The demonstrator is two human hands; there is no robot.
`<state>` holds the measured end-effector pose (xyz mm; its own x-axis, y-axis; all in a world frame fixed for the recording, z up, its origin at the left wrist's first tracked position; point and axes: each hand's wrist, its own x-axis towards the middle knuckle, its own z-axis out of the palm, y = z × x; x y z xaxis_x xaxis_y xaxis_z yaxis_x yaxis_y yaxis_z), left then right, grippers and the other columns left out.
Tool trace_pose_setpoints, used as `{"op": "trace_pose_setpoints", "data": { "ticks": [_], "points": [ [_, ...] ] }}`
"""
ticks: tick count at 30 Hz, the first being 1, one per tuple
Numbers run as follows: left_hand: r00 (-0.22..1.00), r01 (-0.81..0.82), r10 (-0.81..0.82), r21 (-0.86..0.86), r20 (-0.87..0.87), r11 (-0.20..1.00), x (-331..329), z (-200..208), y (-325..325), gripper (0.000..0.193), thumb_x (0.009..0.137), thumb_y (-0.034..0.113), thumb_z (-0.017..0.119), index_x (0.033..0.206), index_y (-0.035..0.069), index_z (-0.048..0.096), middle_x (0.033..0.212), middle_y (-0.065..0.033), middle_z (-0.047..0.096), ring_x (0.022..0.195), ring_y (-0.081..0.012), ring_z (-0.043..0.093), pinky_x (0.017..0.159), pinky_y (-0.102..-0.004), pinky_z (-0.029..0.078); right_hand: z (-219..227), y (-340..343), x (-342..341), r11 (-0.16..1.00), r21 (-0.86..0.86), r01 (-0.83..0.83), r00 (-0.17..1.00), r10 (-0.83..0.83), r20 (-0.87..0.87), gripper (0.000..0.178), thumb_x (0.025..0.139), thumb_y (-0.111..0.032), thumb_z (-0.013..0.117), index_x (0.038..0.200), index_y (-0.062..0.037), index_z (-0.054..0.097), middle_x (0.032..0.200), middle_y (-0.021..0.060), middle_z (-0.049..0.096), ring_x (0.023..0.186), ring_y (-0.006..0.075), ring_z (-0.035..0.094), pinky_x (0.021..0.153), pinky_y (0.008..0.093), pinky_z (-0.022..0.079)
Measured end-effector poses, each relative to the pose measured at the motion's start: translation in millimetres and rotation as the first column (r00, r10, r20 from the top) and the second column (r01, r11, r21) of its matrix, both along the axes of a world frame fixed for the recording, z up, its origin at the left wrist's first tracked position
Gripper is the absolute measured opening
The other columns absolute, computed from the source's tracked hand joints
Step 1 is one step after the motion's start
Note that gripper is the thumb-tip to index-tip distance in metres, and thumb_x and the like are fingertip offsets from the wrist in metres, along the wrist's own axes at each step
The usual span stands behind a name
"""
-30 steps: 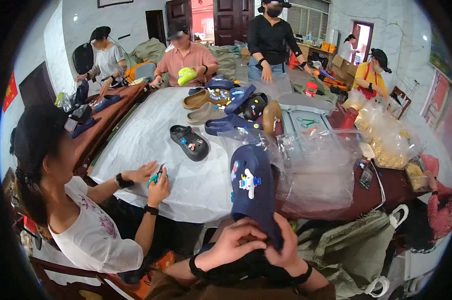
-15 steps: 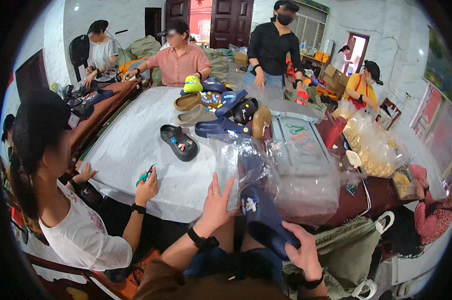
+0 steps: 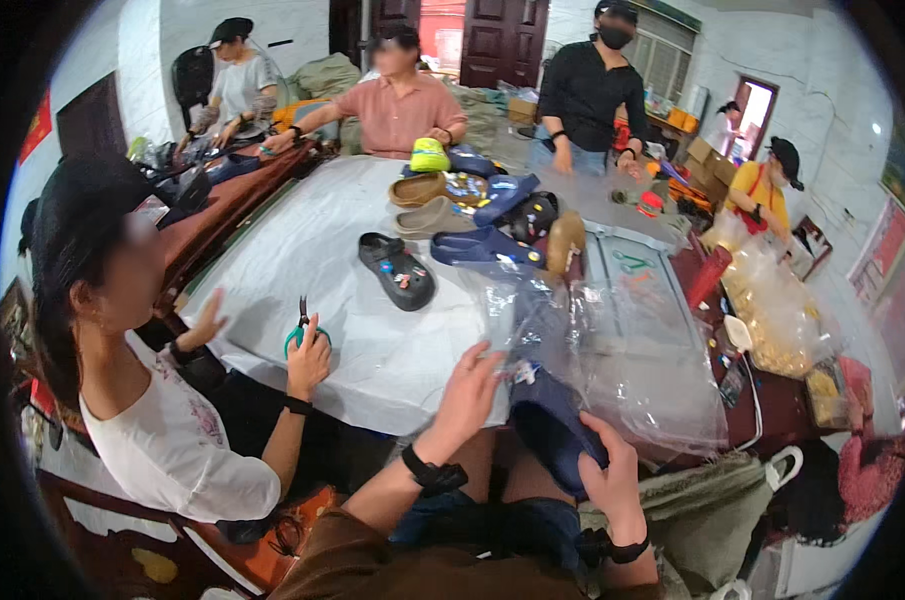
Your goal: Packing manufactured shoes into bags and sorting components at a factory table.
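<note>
My right hand [image 3: 612, 470] grips a navy blue foam clog [image 3: 547, 415] by its heel end, its opening toward me. A small white charm sits near the clog's toe, which lies at the clear plastic bags [image 3: 517, 320]. My left hand [image 3: 467, 395] is just left of the clog, at the edge of the bags, fingers stretched out and holding nothing I can see. Whether its fingertips touch the plastic, I cannot tell. Beyond it, a black clog [image 3: 397, 272] with colourful charms rests on the white-covered table [image 3: 292, 250].
Brown, grey, navy and lime clogs [image 3: 487, 245] are heaped at the table's far side. At left, a co-worker's hand [image 3: 310, 355] holds green-handled cutters [image 3: 300, 325]. A grey plastic lid [image 3: 627, 280] lies under bags at right. A woven sack [image 3: 707, 505] stands by my right arm.
The view has shifted, so the scene sits differently in the picture. My left fingers have drawn closer together near the plastic. The co-worker at left has raised the cutters and the other hand.
</note>
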<state>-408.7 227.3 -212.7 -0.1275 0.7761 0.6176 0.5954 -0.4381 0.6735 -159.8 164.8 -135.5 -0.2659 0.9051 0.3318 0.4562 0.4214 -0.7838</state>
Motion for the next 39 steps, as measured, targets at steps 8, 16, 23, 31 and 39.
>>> {"op": "trace_pose_setpoints", "data": {
  "ticks": [8,16,23,31,39],
  "points": [
    [0.997,0.026,-0.02,-0.079,0.077,0.997,-1.5,-0.4,-19.9,0.061,0.079,-0.016,0.045,0.133,0.01,0.058,0.136,-0.0198,0.046,0.09,-0.0301,0.061,0.078,-0.0342,0.052,-46.3,44.3,-62.8,0.962,0.226,0.151,0.985,-0.165,0.044,0.046,0.079,-0.006,0.059,0.125,-0.0009,0.059,0.116,0.0244,0.065,0.106,0.0411,0.064,0.092,0.0437,0.051],
    [0.992,0.087,-0.077,-0.1,0.101,0.991,17.4,-20.8,-38.9,0.061,0.081,-0.015,0.042,0.134,0.01,0.059,0.135,-0.0202,0.046,0.093,-0.0318,0.06,0.078,-0.0333,0.053,-104.1,96.6,-117.4,0.951,0.297,0.091,0.95,-0.172,0.259,0.063,0.081,-0.019,0.07,0.132,0.0055,0.042,0.128,0.0259,0.046,0.12,0.0467,0.044,0.102,0.052,0.04],
    [0.99,0.02,0.001,-0.147,0.144,0.989,-9.7,-44.2,-41.9,0.053,0.089,-0.013,0.039,0.135,0.008,0.057,0.134,-0.0165,0.047,0.094,-0.0229,0.061,0.082,-0.0313,0.053,-82.7,59.5,-71.2,0.903,0.424,0.071,0.966,-0.168,0.197,0.046,0.073,-0.017,0.077,0.114,-0.0039,0.061,0.117,0.018,0.057,0.112,0.0381,0.051,0.096,0.0466,0.043],
    [0.941,0.147,-0.086,-0.169,0.326,0.975,2.8,-38.5,-37.9,0.048,0.094,-0.01,0.038,0.134,0.008,0.059,0.134,-0.013,0.048,0.101,-0.0184,0.061,0.08,-0.026,0.054,-100.0,89.8,-67.6,0.907,0.362,0.215,0.934,-0.299,0.193,0.101,0.066,-0.036,0.088,0.145,-0.0015,0.036,0.13,0.0228,0.053,0.121,0.0439,0.048,0.101,0.0499,0.041],
    [0.992,0.045,-0.022,-0.191,0.122,0.98,-12.1,-42.1,-43.1,0.047,0.089,-0.007,0.05,0.13,0.01,0.063,0.138,-0.0173,0.048,0.102,-0.0259,0.061,0.085,-0.0335,0.052,-126.1,101.4,-90.3,0.878,0.413,0.242,0.949,-0.303,0.086,0.082,0.079,-0.035,0.078,0.137,0.0085,0.042,0.116,0.0295,0.062,0.101,0.0469,0.062,0.086,0.0459,0.052]
  ]
}}
